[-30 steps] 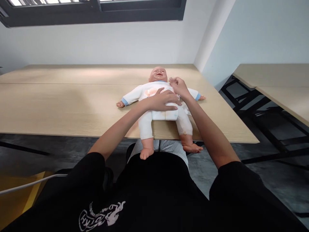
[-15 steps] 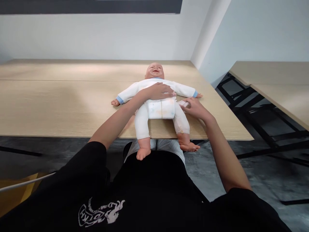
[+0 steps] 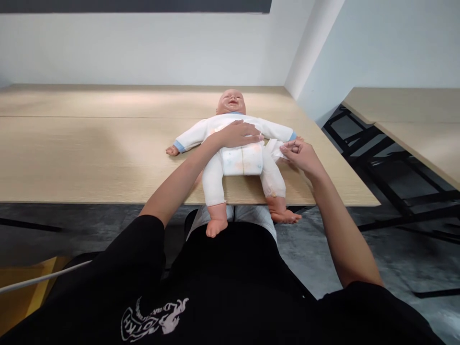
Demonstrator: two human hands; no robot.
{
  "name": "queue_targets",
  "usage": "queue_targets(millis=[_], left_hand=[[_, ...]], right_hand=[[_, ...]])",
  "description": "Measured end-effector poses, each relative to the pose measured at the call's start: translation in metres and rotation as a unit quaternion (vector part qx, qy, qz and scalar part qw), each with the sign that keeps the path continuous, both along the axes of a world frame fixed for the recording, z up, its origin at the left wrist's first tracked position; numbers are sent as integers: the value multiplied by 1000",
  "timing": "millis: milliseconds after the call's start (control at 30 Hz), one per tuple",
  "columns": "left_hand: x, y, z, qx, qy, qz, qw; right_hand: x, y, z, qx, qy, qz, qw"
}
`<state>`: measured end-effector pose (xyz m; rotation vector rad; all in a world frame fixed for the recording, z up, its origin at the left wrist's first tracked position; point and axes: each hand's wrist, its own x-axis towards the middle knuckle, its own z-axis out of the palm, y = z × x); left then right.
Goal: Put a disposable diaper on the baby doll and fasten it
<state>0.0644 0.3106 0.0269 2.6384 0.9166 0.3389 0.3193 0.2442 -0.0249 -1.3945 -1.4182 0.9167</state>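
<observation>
The baby doll (image 3: pixel 215 125) lies on its back on the desk (image 3: pixel 89 163), head toward the far wall, arms out, and its legs run to the near edge so that both feet hang past it. At the far left of our view, a white cable (image 3: pixel 43 277) crosses low over a yellow surface (image 3: pixel 21 302), beside the sleeve of our black T-shirt (image 3: pixel 223 287). Our left arm reaches across from that side, and our left hand (image 3: pixel 239 135) lies flat and open on the doll's chest, fingers spread and pointing to the right, just above the waist of the white diaper (image 3: pixel 241 160). Past the diaper, beside the doll's hip and under its outstretched arm, is a crumpled white sheet (image 3: pixel 275 148), perhaps a wipe. Our right hand (image 3: pixel 300 155) is narrowly closed, its fingertips pinching that sheet's edge. Farther right, a second desk (image 3: pixel 406 110) stands apart on a black metal frame (image 3: pixel 373 163). Compared with half a second ago, our right hand has moved outward, away from the diaper, and more of the sheet shows, while our left hand has stayed on the chest.
</observation>
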Motion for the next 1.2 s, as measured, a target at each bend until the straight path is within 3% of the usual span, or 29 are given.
queue_targets(millis=[167,367,533,667,800,1067,1200], left_hand=[[0,1,-2,10,-2,-3,1000],[1,0,-2,1,2,7,1000],[0,0,0,3,-8,-8,1000],[1,-2,0,15,-9,-10,1000],[2,-2,-2,14,-8,9,1000],[-8,9,0,-75,-90,24,993],[-19,9,8,-66,-93,35,993]], right_hand=[[8,3,-1,4,49,-45,998],[10,-3,16,-53,175,-14,983],[-9,1,40,7,136,35,990],[-42,15,58,67,47,91,992],[-75,31,69,75,-16,127,989],[-94,37,71,71,-21,135,988],[-98,41,63,85,-23,120,989]])
